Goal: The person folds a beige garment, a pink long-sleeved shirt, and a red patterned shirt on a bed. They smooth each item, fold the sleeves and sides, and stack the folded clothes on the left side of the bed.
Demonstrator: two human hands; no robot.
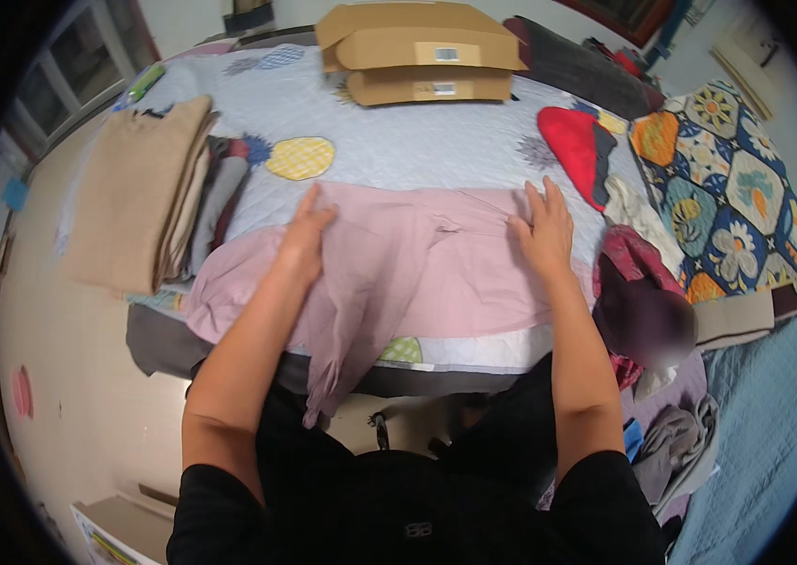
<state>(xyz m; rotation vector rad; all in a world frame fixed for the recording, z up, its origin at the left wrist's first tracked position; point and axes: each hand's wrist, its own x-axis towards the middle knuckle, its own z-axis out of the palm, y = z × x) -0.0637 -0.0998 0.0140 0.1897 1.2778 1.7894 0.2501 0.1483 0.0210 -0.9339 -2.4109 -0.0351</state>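
A pale pink cloth garment lies spread across the near part of the bed, with some wrinkles. Its left part is bunched, and one end hangs down over the bed's front edge. My left hand rests on its upper left part, fingers extended and thumb apart. On the upper right part lies my right hand, its fingers spread. Neither hand grips the fabric. Which kind of garment it is, I cannot tell.
Left stands a stack of folded clothes, beige on top. Cardboard boxes sit at the back. To the right are a red and grey cloth, a patterned cushion and a heap of loose clothes. The quilt has pineapple prints.
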